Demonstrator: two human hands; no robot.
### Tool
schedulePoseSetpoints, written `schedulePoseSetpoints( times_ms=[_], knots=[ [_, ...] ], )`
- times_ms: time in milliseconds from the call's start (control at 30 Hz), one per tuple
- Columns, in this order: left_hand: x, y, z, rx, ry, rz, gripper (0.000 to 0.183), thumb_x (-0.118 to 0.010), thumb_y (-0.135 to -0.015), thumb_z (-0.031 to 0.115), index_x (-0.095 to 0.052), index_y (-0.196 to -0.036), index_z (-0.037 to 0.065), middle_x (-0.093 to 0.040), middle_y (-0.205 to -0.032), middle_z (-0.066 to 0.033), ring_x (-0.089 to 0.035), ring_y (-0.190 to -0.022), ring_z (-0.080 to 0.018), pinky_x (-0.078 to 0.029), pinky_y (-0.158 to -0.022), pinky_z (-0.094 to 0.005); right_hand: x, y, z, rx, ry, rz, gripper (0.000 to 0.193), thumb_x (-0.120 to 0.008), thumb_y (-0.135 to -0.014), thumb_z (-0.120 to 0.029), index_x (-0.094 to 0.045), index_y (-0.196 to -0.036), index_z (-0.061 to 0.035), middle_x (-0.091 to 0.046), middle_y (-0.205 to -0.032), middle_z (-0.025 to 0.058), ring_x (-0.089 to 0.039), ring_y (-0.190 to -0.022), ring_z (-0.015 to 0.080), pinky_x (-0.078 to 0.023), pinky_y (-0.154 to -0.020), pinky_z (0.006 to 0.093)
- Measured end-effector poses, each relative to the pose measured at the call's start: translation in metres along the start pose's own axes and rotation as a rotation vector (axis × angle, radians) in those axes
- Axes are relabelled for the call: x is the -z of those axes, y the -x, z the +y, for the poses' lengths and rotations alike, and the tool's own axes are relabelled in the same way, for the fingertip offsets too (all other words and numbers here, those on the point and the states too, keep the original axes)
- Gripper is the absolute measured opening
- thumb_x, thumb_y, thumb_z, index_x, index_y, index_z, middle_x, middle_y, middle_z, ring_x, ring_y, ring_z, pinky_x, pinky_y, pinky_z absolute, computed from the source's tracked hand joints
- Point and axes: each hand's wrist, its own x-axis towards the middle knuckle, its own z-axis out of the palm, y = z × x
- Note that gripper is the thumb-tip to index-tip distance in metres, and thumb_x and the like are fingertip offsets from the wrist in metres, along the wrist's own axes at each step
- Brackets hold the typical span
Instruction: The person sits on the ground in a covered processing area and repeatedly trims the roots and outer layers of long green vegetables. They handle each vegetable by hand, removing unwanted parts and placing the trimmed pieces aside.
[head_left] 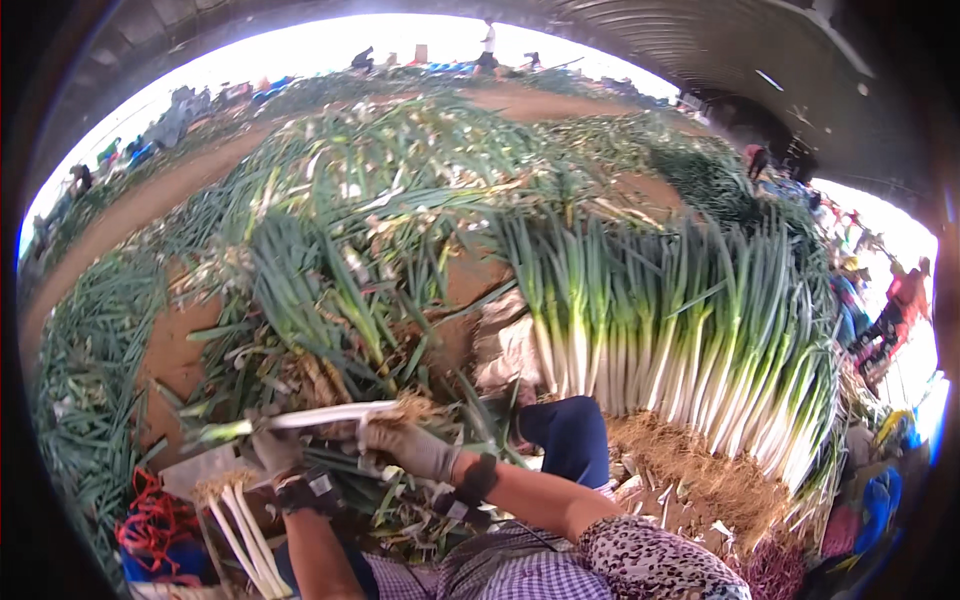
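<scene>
A long leek (340, 414) with a white shank lies crosswise in front of me, its green end to the left and its brown roots to the right. My gloved left hand (278, 454) is closed around it near the green part. My gloved right hand (412, 449) is at the shank just short of the roots, fingers bent against it; part of its grip is hidden. Beside my left forearm, several white-stemmed leeks (240, 538) lie with their roots on a pale board (190, 474). Uncleaned leeks (315, 290) with dry leaves are heaped beyond my hands.
A long row of white-stemmed leeks (680, 345) stands at the right, beside loose soil (690, 470). Red ties (158, 522) lie at the lower left. Leaf waste (390, 150) covers the ground ahead under an arched roof (660, 45). Other people (487, 45) are far off.
</scene>
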Motion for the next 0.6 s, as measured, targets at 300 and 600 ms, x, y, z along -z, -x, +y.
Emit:
schedulePoseSetpoints(
  times_ms=[300,600],
  knots=[
    [0.010,-0.002,0.042,-0.104,0.520,0.143,0.035,-0.055,-0.099,0.035,-0.054,-0.083,0.004,-0.060,-0.080,-0.0088,-0.058,-0.079,-0.0240,-0.048,-0.096,-0.0481,0.043,0.067,-0.068,0.321,-0.047,0.490,0.021,-0.055,-0.095,-0.008,-0.059,-0.116,-0.0057,-0.066,-0.092,0.0041,-0.061,-0.076,0.0125,-0.050,-0.067,0.0249],
    [-0.131,0.108,0.043,0.391,0.185,-0.027,0.018,-0.067,-0.092,0.021,-0.062,-0.096,0.005,-0.064,-0.082,-0.0018,-0.061,-0.077,-0.0152,-0.053,-0.074,-0.0301,0.001,0.002,-0.010,0.184,0.404,0.339,0.024,-0.061,-0.096,-0.023,-0.065,-0.107,-0.0020,-0.056,-0.078,-0.0018,-0.049,-0.067,0.0086,-0.041,-0.058,0.0259]
  ],
)
